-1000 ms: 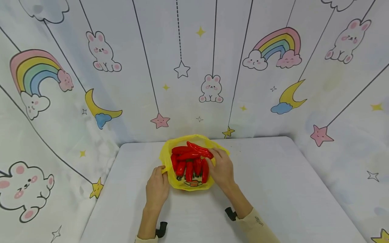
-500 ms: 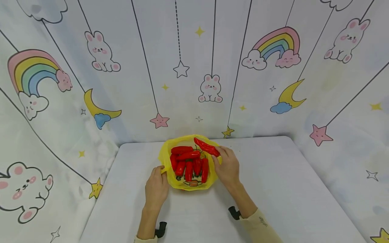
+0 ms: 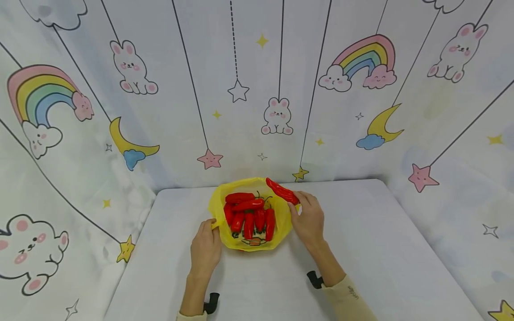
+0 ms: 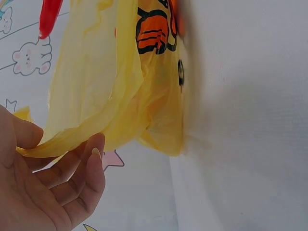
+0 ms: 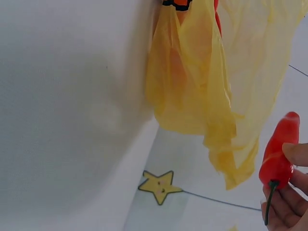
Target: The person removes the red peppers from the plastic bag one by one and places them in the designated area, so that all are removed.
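Observation:
A yellow plastic bag (image 3: pixel 218 203) stands with its mouth spread wide, several red chili peppers (image 3: pixel 249 223) lying inside it. My left hand (image 3: pixel 205 247) pinches the bag's rim at its left side; in the left wrist view the thumb and fingers of that hand (image 4: pixel 62 178) hold the thin plastic edge. Over the bag's right rim, my right hand (image 3: pixel 309 220) grips one red chili pepper (image 3: pixel 281 191) by its stem end. The right wrist view shows this pepper (image 5: pixel 281 149) between thumb and fingers, its green stem hanging down, beside the bag's wall (image 5: pixel 183 91).
The bag rests on a white table (image 3: pixel 361 249), near its back edge. Behind and at both sides hangs a pale backdrop (image 3: pixel 180 111) printed with rabbits, stars and rainbows. A black fitting (image 3: pixel 315 279) sits at each wrist.
My right hand has lifted the chili pepper off the others and moved it right and slightly up, to the bag's right rim. The left hand keeps its place on the bag.

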A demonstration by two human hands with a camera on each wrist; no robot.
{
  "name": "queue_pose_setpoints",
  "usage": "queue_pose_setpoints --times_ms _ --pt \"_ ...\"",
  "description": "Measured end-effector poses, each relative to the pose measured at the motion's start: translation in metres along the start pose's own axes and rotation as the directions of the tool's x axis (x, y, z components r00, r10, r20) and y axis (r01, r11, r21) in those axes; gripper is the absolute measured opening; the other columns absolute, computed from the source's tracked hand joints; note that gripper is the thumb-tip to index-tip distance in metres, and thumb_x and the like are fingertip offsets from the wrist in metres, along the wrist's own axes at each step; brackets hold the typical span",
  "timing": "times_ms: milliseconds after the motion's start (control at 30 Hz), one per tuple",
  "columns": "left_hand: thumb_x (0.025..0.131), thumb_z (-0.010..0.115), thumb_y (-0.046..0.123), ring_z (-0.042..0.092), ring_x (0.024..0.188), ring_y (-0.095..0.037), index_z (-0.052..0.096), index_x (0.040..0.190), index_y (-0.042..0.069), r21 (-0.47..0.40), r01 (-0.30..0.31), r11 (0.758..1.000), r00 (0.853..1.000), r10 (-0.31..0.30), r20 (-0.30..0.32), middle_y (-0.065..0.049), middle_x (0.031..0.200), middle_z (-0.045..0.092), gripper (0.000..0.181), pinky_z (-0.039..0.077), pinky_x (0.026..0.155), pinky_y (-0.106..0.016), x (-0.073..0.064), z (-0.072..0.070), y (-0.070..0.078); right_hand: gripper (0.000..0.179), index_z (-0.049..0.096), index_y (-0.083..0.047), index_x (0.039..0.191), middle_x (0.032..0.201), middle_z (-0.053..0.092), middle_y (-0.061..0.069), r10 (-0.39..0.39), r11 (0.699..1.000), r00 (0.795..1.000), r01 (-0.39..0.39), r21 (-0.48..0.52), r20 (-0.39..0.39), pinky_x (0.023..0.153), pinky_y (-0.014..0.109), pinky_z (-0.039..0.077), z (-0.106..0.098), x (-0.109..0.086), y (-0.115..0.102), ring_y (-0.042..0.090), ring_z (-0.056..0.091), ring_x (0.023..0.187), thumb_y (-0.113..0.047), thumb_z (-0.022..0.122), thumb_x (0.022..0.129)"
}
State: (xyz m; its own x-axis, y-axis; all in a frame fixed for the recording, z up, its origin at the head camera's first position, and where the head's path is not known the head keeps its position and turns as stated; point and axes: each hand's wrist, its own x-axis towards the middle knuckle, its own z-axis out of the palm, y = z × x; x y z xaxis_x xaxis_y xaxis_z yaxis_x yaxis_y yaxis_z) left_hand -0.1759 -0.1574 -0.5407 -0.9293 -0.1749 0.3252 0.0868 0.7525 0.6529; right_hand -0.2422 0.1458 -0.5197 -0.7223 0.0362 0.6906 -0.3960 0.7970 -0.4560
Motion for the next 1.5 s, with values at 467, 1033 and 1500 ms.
queue_pose_setpoints --times_ms 467,1033,1500 --pt "0.109 0.048 0.016 0.065 0.089 -0.032 0.062 0.128 -0.004 0.006 -0.006 1.0 1.0 0.006 -0.002 -0.017 0.117 0.066 0.031 0.06 0.083 -0.049 -0.001 0.0 -0.002 0.041 0.073 0.0 0.123 0.12 0.069 0.016 0.028 0.999 0.998 -0.031 -0.042 -0.061 0.09 0.05 0.059 -0.013 0.0 0.022 0.035 0.065 0.107 -0.009 0.086 0.085" --pt "0.109 0.047 0.016 0.067 0.091 -0.032 0.062 0.128 -0.004 0.005 0.005 1.0 1.0 -0.006 0.009 -0.016 0.118 0.066 0.031 0.06 0.084 -0.051 -0.001 0.0 -0.003 0.037 0.074 0.002 0.121 0.114 0.071 0.021 0.139 0.984 0.981 -0.152 -0.092 -0.134 0.079 0.055 0.059 -0.022 -0.006 0.05 0.039 0.066 0.098 -0.007 0.083 0.087" --pt "0.109 0.047 0.016 0.067 0.092 -0.032 0.062 0.128 -0.004 0.011 -0.002 1.0 1.0 0.002 0.017 -0.017 0.118 0.067 0.031 0.06 0.083 -0.05 0.0 0.0 -0.001 0.034 0.073 0.005 0.119 0.113 0.071 0.024 0.228 0.963 0.963 -0.246 -0.112 -0.145 0.078 0.057 0.058 -0.029 -0.01 0.062 0.04 0.067 0.096 -0.006 0.081 0.088"
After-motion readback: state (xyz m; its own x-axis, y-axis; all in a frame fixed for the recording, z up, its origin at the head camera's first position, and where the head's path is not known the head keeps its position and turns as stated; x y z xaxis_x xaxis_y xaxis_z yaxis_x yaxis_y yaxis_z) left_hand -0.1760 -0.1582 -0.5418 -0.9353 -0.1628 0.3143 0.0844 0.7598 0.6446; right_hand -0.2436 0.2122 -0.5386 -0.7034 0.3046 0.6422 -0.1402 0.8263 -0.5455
